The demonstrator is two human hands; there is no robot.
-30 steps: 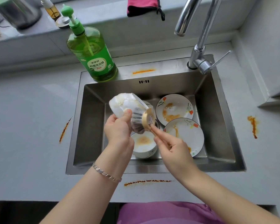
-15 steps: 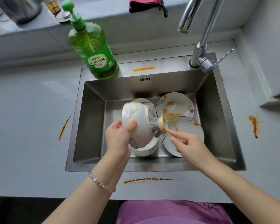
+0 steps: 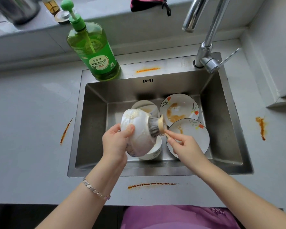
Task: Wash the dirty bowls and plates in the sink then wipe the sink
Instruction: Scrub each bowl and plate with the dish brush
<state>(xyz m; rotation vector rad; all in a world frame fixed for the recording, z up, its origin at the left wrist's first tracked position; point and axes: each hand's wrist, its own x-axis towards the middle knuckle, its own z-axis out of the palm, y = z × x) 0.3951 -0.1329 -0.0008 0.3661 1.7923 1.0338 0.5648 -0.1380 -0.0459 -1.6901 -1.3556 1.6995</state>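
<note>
My left hand [image 3: 115,142] grips a white soapy bowl [image 3: 138,131], held bottom-up and tilted over the steel sink [image 3: 92,123]. My right hand [image 3: 185,147] holds a wooden dish brush [image 3: 157,126] by its handle, its grey bristles pressed against the bowl's outer right side. Below the held bowl sits another white bowl [image 3: 153,151] on the sink floor. A third bowl [image 3: 145,105] lies further back. Two flower-patterned plates smeared with orange sauce rest at the right, one behind [image 3: 179,107] and one in front [image 3: 191,131].
A green dish-soap pump bottle [image 3: 92,52] stands on the sink's back left corner. The tap [image 3: 203,30] rises at the back right, spout off. Orange sauce streaks mark the counter at left [image 3: 65,131], front [image 3: 152,184], right [image 3: 261,128] and the sink's back rim [image 3: 147,69].
The bowl has been turned from mouth-toward-brush to bottom-up and lowered toward the sink. The brush has shifted from inside the bowl to its outer side.
</note>
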